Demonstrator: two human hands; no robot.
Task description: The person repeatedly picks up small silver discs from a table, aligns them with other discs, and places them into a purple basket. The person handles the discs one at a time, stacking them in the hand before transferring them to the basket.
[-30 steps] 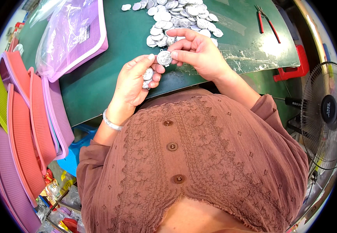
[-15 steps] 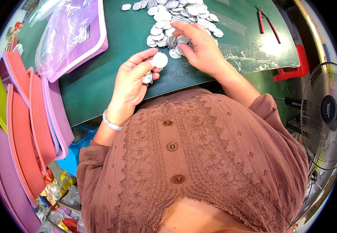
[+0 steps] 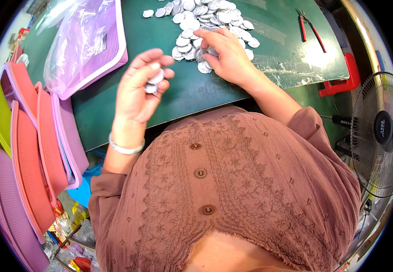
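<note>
My left hand [image 3: 142, 84] is closed around a few round silver medals [image 3: 154, 81] with small loops, held above the near left part of the green table [image 3: 196, 97]. One medal lies under its thumb and another shows beneath it. A heap of silver medals [image 3: 223, 17] is piled at the far middle of the table. At the heap's near edge my right hand [image 3: 231, 56] reaches in, its thumb and fingers apart over several medals. The thumb tip is at a dark-toned medal [image 3: 200, 54]; whether it presses on it I cannot make out.
A purple mesh basket [image 3: 123, 43] with clear plastic film stands at the table's left. Stacked pink, purple and green baskets [image 3: 28, 167] fill the far left side. Red-handled pliers [image 3: 312, 31] lie at right. A fan [image 3: 377, 131] stands beyond the table's right edge.
My left hand has moved left, away from the heap, with its medals, and its fingers have lifted. My right hand has shifted slightly left over the heap's near edge.
</note>
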